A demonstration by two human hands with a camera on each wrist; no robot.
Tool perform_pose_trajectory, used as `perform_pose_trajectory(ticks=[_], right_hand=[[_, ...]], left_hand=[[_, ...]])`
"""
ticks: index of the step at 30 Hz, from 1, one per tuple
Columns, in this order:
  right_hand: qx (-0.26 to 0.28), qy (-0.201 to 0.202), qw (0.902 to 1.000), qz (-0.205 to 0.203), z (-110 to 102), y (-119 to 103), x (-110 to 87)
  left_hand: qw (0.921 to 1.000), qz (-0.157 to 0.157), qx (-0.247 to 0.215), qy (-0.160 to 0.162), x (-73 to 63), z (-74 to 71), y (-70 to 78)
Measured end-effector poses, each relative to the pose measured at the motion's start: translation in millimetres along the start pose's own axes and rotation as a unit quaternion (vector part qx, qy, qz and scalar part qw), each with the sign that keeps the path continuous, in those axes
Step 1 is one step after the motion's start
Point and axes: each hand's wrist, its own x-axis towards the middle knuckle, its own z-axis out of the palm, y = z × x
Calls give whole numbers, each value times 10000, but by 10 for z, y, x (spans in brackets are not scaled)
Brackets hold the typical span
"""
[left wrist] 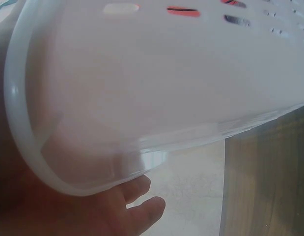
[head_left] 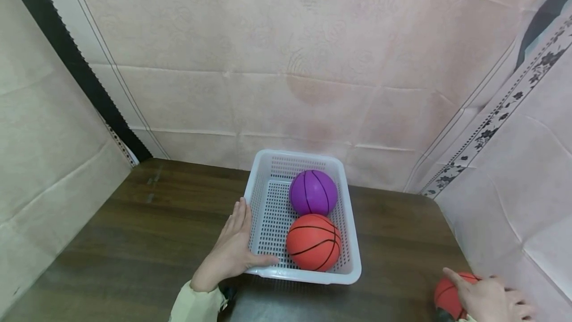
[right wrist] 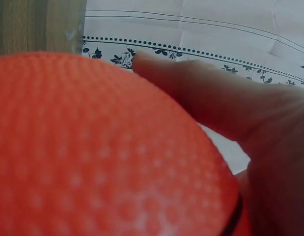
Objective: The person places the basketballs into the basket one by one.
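A white perforated plastic basket (head_left: 351, 222) stands on the wooden table, with a purple mini basketball (head_left: 314, 192) at its far end and an orange mini basketball (head_left: 314, 242) nearer me. My left hand (head_left: 229, 250) holds the basket's near left corner, fingers along the outside of the wall and thumb over the rim. The basket's wall (left wrist: 142, 93) fills most of the left wrist view. At the lower right my right hand (head_left: 491, 299) holds a red mini basketball (head_left: 447, 298), the thumb lying across its top. That ball looms large in the right wrist view, hiding the other fingers.
Brown wood-grain table (head_left: 178, 227) extends on both sides of the basket. A pale cloth (head_left: 313, 63) hangs behind it, and more cloth (head_left: 514, 188) with a floral border closes off the right side. Another pale cloth panel (head_left: 49, 173) stands on the left.
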Motion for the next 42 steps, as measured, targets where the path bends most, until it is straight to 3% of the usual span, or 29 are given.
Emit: perform_pose_trajectory(ticks=[4,15,23,32,42], right_hand=[[-107,-29,9998,-166,12,0,10],[-63,-213,9993,306,12,-37,40],[-335,-149,9989,300,10,-64,-43],[99,-299,9989,359,5,-53,-9],[211,-125,9993,297,-2,-18,-3]], left_hand=[[10000,27,-7,11,-2,-2,3],[10000,44,-18,28,-8,-1,4],[10000,43,87,5,-11,-7,5],[10000,25,20,46,-7,-6,8],[10000,35,4,45,-10,-11,11]])
